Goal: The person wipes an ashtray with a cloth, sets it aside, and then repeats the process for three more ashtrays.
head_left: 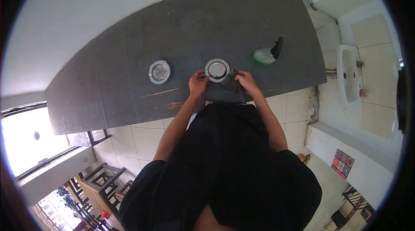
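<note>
A round, shiny metal dish [217,70] lies on the dark grey table [186,28] in front of my body. My left hand [198,83] pinches its left edge between closed fingers. At the dish's lower right, my right hand [247,82] is closed on a dark, crumpled cloth [231,83], which touches the dish's rim. To the left sits a glass ashtray-like dish [160,72] with a pale rim. A clear spray bottle [263,56] with a black nozzle and some green at its base lies to the right.
A white sink [349,75] is mounted on the wall at the right, beyond the table's end. Worn, scratched patches mark the table's near edge. Wooden stools [101,183] stand at the lower left, and a low white ledge [346,144] runs at the lower right.
</note>
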`<state>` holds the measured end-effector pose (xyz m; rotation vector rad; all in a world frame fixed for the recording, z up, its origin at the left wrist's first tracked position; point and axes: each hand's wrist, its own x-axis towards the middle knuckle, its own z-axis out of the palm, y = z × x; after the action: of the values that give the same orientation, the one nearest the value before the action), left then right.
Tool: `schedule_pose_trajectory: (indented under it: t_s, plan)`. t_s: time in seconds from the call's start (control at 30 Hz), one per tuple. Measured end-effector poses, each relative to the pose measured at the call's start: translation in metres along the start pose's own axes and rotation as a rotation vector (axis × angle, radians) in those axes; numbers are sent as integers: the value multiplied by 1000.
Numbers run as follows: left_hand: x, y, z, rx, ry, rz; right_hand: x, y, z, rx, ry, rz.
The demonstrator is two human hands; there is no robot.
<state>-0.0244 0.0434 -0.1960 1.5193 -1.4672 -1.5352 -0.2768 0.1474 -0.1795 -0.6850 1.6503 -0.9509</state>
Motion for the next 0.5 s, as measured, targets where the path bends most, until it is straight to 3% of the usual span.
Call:
schedule_pose_trajectory:
  t_s: [0.13, 0.27, 0.33, 0.43, 0.47, 0.5]
  plan:
    - [-11, 11, 2, 252, 113, 152, -7, -10, 3, -20, 47, -20]
    - [-14, 11, 3, 303, 130, 169, -10, -16, 3, -82, 36, -23]
    - [-16, 10, 1, 288, 120, 289, -10, -15, 0, -121, 22, 3]
    - [-18, 14, -8, 317, 17, 198, -11, -24, -9, -270, 60, 4]
    - [-22, 17, -11, 298, 42, 183, -15, -32, -11, -328, 190, -68]
    - [-27, 22, -15, 489, 33, 288, -16, -42, -11, -382, 315, -146]
